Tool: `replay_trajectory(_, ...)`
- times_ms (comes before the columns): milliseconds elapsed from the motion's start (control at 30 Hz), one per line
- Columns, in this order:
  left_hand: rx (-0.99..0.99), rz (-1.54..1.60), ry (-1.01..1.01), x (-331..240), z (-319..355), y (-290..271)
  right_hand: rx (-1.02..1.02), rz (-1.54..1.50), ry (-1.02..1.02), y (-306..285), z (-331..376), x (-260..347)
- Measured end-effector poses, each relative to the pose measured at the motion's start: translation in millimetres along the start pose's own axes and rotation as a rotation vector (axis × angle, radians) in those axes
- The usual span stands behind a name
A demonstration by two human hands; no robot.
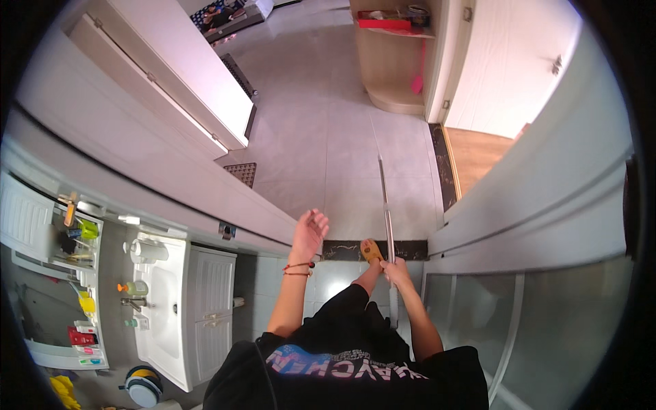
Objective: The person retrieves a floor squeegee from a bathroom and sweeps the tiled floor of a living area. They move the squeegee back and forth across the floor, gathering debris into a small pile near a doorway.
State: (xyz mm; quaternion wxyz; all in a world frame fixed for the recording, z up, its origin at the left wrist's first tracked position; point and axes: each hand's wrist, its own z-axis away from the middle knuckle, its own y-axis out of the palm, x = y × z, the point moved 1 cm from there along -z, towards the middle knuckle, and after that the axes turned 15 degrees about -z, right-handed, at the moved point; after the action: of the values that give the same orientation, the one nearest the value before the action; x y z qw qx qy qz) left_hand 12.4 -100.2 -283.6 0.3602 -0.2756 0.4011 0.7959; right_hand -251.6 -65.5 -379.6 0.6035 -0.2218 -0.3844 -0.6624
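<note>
Seen from above, a person in a black T-shirt [342,383] stands at a doorway, both forearms stretched forward. The right hand [394,270] is closed around a slim silver metal pole [389,229]. The pole runs ahead of that hand over the grey tiled floor [307,130], its far part thinner than the near part, and its near end comes back toward the body. The left hand [310,234] is raised to the left of the pole and well apart from it, half open, fingers loosely curled; red bracelets [298,269] circle the wrist below.

Just ahead and to the left of the right hand is a foot in a yellow sandal [370,250], at a dark threshold strip [342,251] that crosses the doorway. Far to the left of the left hand, a white washbasin [164,321] carries a tap and bottles, with white cabinet doors [212,287] beside it. Well ahead of the right hand stands a pale, rounded shelf unit [393,68] bearing a red tray [384,20]. Ahead and to the right, a white door [506,68] stands open over wood-coloured flooring [475,154].
</note>
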Motion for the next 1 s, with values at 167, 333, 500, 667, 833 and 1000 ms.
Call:
replay_trajectory(167,-0.111,0.171,0.354,-99.6,-93.8,28.7,0.095,0.012,0.025,3.2,-97.5,96.7)
replay_trajectory(333,-0.375,0.290,0.735,-199.6,-153.4,31.8,0.112,0.100,0.032,-1.1,-193.7,192.6)
replay_trajectory(500,-0.722,0.224,0.878,-269.3,-165.2,14.0,0.119,0.364,0.221,30.0,-287.2,261.9)
replay_trajectory(667,-1.081,0.173,1.042,-301.7,-154.7,-20.2,0.233,0.335,0.478,75.2,-395.8,313.0)
replay_trajectory(833,-1.560,-0.025,1.166,-309.7,-121.5,-22.8,0.431,0.399,0.831,116.0,-496.3,357.3)
replay_trajectory(1000,-1.825,-0.200,1.165,-330.3,-98.7,-56.9,0.706,0.761,0.701,169.4,-594.0,379.1)
